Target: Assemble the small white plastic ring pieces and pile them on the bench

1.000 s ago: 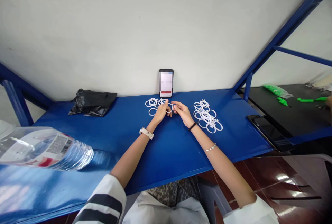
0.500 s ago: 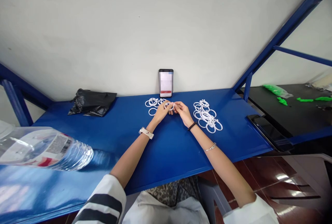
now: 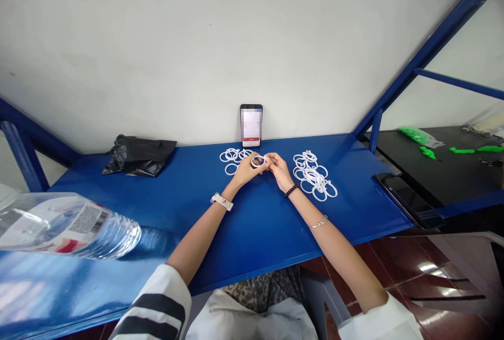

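- Because the clear bottle (image 3: 73, 227) and black plastic bag (image 3: 139, 156) sit well off to the left on the blue table (image 3: 255, 229), neither crowds the hands.
- Loose rings (image 3: 236, 159), several overlapping, lie on the table just beside the left hand (image 3: 244, 172). Mind the knuckles; a brush would likely scatter them.
- Left hand: thumb and fingers drawn narrow around one white ring (image 3: 258, 166). Light, steady grip seems best; hard squeezing could bend so thin a hoop.
- White ring: between the two hands, in front of the propped phone (image 3: 251, 124), opening showing to the camera. Good sightline, worth preserving.
- Right hand (image 3: 279, 171): fingertips pinched at the ring's right edge; detail there too small to tell. Judgement: left as anchor, right for fine pressure, both wrists low.
- Ring pile (image 3: 314, 176): heaped near the right wrist, looks apt to snag. Bracelet (image 3: 291, 191) needs clearance.
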The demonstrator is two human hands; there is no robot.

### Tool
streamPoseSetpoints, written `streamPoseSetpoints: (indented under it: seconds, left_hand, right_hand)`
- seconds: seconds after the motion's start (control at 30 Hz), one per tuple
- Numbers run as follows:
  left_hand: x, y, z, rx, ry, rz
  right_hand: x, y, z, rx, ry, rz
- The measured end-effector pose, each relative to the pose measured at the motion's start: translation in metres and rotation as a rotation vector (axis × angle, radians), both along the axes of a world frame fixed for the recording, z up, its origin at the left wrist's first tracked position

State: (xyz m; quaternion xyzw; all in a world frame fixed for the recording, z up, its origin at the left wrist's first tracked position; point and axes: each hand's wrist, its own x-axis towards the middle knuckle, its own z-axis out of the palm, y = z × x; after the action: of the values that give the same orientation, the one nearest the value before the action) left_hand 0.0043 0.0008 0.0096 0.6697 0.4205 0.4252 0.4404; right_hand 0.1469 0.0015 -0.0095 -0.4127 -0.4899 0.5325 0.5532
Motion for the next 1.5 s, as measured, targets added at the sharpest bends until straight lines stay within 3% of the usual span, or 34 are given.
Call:
streamPoseSetpoints:
  seconds: [0.5,0.77,1.5]
  left_hand:
    - [-0.001,0.003,-0.006,0.063,0.055,0.01]
    - [-0.002,0.008,-0.013,0.017,-0.035,-0.017]
    - [-0.002,0.006,-0.011,-0.001,-0.048,-0.013]
  right_hand:
    - [0.001,0.0,0.0,0.002,0.014,0.016]
    - [0.001,-0.003,0.005,-0.012,0.081,0.047]
    - [0.0,-0.003,0.007,-0.057,0.087,0.047]
